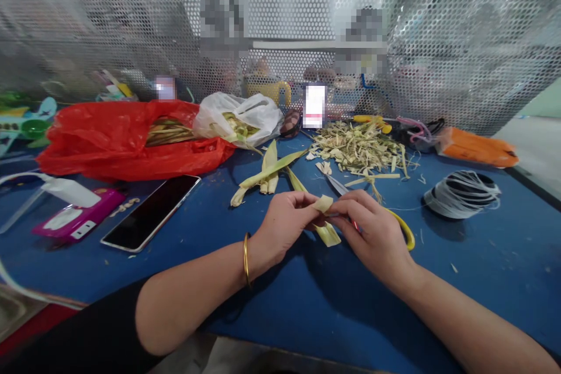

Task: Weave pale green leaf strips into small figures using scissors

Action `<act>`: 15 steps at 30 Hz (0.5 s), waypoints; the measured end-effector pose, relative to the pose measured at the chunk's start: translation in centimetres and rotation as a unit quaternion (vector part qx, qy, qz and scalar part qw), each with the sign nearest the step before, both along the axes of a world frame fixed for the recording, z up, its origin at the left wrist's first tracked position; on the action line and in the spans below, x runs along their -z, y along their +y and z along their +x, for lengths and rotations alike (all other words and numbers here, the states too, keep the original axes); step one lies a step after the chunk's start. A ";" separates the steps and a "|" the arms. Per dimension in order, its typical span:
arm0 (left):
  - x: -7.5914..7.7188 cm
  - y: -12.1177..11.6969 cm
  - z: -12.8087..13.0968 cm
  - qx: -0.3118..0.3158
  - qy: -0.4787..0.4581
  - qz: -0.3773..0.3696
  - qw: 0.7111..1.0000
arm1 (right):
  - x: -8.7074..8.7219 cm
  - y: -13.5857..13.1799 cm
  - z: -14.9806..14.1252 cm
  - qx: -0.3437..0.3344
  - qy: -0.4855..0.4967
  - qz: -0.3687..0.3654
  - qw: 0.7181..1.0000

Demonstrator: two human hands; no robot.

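Well, fingers (303, 197) pinch leaf (324, 204); magenta block's (81, 217) markings (86, 228) blur.

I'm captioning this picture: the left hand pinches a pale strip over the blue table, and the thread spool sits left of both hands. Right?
Not quite: the thread spool sits right of the left hand and right hand, as the head view shows. The left hand does pinch a pale strip over the blue table.
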State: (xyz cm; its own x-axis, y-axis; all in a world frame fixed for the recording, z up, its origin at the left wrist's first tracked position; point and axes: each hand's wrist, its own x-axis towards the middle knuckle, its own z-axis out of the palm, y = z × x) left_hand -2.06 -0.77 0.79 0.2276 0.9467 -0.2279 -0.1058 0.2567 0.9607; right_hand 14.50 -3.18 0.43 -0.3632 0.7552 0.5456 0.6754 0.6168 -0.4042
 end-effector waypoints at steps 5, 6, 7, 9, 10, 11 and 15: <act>0.0 -0.1 0.0 0.007 0.011 0.015 1.000 | -0.1 0.2 -0.1 -0.004 0.028 -0.042 0.999; 0.1 -0.1 0.0 0.008 0.012 0.015 1.000 | -0.1 0.2 0.0 -0.003 0.022 -0.042 0.999; 0.1 -0.1 0.0 0.009 0.011 0.013 1.000 | -0.1 0.3 0.0 -0.004 0.009 -0.035 0.999; 0.2 -0.1 0.0 0.013 0.007 0.003 1.000 | -0.2 0.3 0.0 -0.003 -0.026 -0.007 1.000; 0.2 -0.1 0.0 0.014 0.005 -0.004 1.000 | -0.2 0.3 0.1 -0.003 -0.039 0.008 0.999; 0.1 -0.1 0.0 0.017 0.002 -0.011 1.000 | -0.2 0.3 0.1 -0.001 -0.046 0.018 0.999; -0.2 -0.2 0.0 0.019 -0.009 -0.024 0.999 | -0.2 0.3 0.0 0.019 -0.030 0.006 0.999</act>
State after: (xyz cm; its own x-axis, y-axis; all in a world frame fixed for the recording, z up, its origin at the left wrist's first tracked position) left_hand -2.10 -1.00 1.02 0.2682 0.9254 -0.2678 -0.1112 0.3059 0.9456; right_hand 14.52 -2.89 0.68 -0.3668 0.7628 0.5326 0.7208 0.5950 -0.3557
